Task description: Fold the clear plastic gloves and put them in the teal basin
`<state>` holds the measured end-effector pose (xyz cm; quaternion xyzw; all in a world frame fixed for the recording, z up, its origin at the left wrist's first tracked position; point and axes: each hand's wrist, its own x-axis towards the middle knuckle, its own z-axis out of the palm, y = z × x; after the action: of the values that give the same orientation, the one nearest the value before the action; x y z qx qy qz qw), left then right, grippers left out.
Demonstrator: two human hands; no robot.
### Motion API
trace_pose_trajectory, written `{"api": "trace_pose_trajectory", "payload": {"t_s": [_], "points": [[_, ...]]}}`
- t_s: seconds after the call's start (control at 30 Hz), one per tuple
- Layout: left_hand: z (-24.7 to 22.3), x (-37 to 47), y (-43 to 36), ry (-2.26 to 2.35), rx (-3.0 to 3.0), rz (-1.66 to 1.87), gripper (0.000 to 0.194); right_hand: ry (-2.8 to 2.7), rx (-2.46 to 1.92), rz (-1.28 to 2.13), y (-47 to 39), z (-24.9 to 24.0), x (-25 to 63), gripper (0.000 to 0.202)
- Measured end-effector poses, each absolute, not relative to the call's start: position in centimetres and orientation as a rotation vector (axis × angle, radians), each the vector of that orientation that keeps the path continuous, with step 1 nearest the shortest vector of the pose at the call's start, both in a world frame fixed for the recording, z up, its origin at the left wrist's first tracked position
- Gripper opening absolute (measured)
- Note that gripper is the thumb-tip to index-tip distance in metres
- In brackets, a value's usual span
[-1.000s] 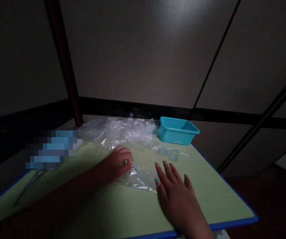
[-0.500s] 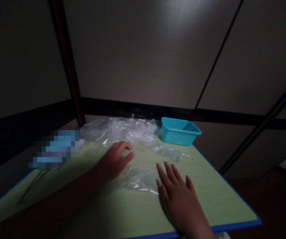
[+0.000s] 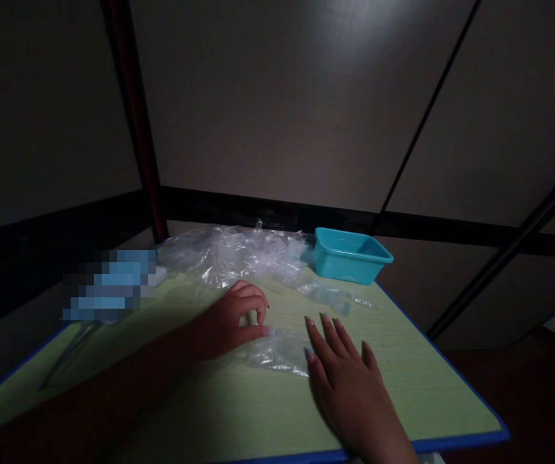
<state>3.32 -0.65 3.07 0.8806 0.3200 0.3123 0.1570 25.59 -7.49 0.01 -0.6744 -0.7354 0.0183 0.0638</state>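
A clear plastic bag lies flat on the table in front of me. My left hand is at the far left side of this bag, with thumb and index finger brought together in a pinch at its upper edge. The other fingers of that hand are curled. My right hand rests palm down on the table, fingers spread, its thumb tip by the bag's right end. Behind my hands spreads a heap of crumpled clear plastic bags.
A turquoise plastic basin stands at the back right corner. At the left edge lies a blurred-out blue object, with a dark cable-like strip trailing from it. The green table has a blue rim; panelled walls stand behind.
My left hand has moved slightly right and down to the bag, and its thumb and index finger have closed together. The right hand stays in place.
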Motion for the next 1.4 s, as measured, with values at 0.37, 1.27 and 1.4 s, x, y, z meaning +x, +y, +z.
{"api": "trace_pose_trajectory", "payload": {"t_s": [0.37, 1.27, 1.4], "points": [[2.8, 2.9, -0.5, 1.084, 2.621, 0.785, 0.021, -2.221, -2.033, 0.049, -7.4, 0.1, 25.5, 0.049], [0.4, 3.3, -0.5, 0.955, 2.700, 0.667, 0.054, -2.143, -1.869, -0.010, -8.1, 0.7, 25.3, 0.051], [0.4, 3.0, -0.3, 0.956, 2.761, 0.619, 0.067, -2.350, -1.661, 0.136, -8.5, 0.7, 23.1, 0.050]]}}
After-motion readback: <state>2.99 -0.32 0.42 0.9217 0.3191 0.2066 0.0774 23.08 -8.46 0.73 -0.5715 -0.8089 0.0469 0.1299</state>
